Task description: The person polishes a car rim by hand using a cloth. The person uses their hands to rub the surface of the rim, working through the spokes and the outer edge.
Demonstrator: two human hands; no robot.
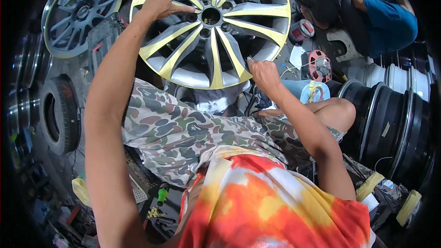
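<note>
An alloy wheel [211,16] faces up in front of me, its spoke faces and outer lip covered in yellow masking tape. Dark grey paint shows in the recesses between the tape strips. At the upper left, my left hand [160,5] grips the wheel, with the thumb stretched along a spoke towards the hub. My right hand [266,73] is closed at the lower right lip. A small thin dark object shows at its fingertips against the tape, too small to identify.
Another wheel [82,13] leans at upper left, above a tyre [59,114]. Stacked wheel rims [382,124] line the right. A paint can [301,30], a red cord reel [319,65] and a light-blue container [299,89] lie nearer. A person in a blue shirt [391,24] crouches at upper right.
</note>
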